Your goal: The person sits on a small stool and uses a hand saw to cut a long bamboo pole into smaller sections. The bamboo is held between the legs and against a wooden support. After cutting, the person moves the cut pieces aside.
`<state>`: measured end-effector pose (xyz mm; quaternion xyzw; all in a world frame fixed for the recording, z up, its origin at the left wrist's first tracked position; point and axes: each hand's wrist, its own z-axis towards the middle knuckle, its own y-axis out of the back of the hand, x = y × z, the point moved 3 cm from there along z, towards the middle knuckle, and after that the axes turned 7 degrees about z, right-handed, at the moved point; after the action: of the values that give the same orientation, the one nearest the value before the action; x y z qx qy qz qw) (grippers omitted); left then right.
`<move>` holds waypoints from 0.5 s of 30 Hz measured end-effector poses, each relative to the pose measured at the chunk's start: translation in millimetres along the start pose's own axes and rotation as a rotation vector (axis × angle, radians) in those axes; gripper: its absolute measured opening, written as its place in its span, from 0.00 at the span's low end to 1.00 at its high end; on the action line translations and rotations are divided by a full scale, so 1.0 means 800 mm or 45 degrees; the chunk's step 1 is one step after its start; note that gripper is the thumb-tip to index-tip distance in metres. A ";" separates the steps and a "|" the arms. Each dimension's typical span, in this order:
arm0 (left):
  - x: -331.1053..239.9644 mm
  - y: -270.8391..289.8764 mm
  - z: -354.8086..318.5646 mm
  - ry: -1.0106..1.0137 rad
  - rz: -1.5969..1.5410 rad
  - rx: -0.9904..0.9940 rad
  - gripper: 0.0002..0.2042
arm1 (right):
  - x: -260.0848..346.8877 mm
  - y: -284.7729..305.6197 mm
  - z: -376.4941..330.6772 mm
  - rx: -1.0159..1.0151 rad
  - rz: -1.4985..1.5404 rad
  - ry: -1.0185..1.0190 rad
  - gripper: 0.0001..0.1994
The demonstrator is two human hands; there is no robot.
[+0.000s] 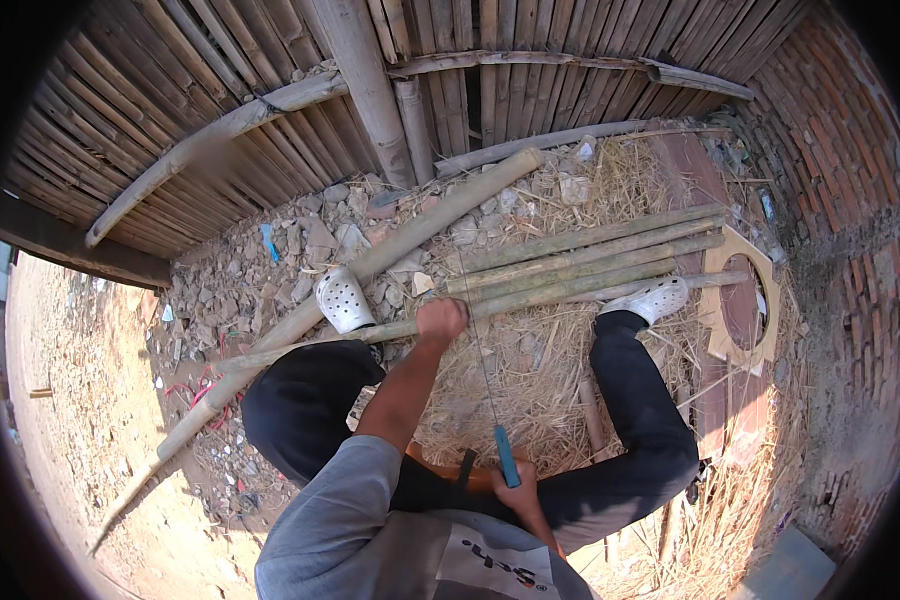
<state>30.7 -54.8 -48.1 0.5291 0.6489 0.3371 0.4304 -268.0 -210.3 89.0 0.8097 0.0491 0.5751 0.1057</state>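
Bamboo pole (530,293): thin, green, lying across straw (540,370), nearest of a bundle of poles (590,250). Left hand (441,320): grip clamped around pole near its middle. Saw (490,390): thin blade running from pole back toward body, blue handle (507,457) at near end. Right hand (518,492): grip closed on blue handle, close to chest. Left shoe (343,298): white, perforated, set on pole just left of left hand. Right shoe (658,298): white, resting at pole's right end. Thick pole (370,265): pale, lying diagonally behind bundle, over rubble (300,250). Wooden ring frame (740,300): right of pole, beside brick wall (840,200). Bamboo fence (270,90): behind all.
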 end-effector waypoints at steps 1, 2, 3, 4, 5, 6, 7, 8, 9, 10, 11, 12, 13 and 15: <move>-0.006 0.007 0.000 -0.003 -0.004 0.012 0.23 | -0.016 -0.012 0.031 -0.024 0.025 -0.022 0.13; -0.011 0.010 0.000 0.005 -0.012 0.022 0.23 | -0.028 -0.018 0.056 -0.036 0.045 -0.041 0.12; -0.006 0.006 0.001 0.016 -0.029 0.012 0.23 | -0.017 -0.017 0.069 -0.022 0.047 -0.047 0.12; -0.001 0.001 0.003 0.026 -0.045 0.002 0.23 | -0.006 -0.015 0.078 -0.008 0.048 -0.052 0.12; 0.003 0.000 0.007 0.020 -0.052 -0.006 0.23 | 0.005 -0.016 0.082 -0.010 0.057 -0.060 0.12; -0.001 0.004 0.005 0.019 -0.049 -0.008 0.23 | 0.003 -0.004 0.068 0.013 0.000 -0.038 0.12; -0.002 0.008 0.001 0.020 -0.045 -0.010 0.23 | -0.001 0.008 0.042 0.036 -0.058 -0.016 0.12; -0.004 0.012 -0.002 0.027 -0.047 -0.014 0.24 | 0.005 0.019 0.012 0.029 -0.036 -0.018 0.12; -0.005 0.014 -0.002 0.022 -0.054 -0.040 0.24 | 0.013 0.027 -0.011 0.032 -0.008 -0.023 0.13; -0.004 0.012 -0.005 0.021 -0.055 -0.059 0.24 | 0.017 0.029 -0.021 0.046 -0.030 -0.046 0.13; -0.005 0.014 -0.008 0.009 -0.049 -0.080 0.24 | 0.019 0.027 -0.028 0.049 -0.044 -0.066 0.12; -0.001 0.015 -0.013 0.012 -0.037 -0.076 0.24 | 0.020 0.026 -0.034 0.052 -0.059 -0.087 0.12; 0.005 0.015 -0.020 0.015 -0.024 -0.072 0.23 | 0.024 0.024 -0.036 0.076 -0.066 -0.056 0.11; 0.013 0.029 -0.029 0.018 -0.005 -0.094 0.23 | 0.036 0.016 -0.035 0.120 -0.064 0.010 0.11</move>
<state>17.6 -39.0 -20.1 0.5092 0.6400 0.3637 0.4459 -285.2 -213.3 127.4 0.8100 0.0969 0.5726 0.0817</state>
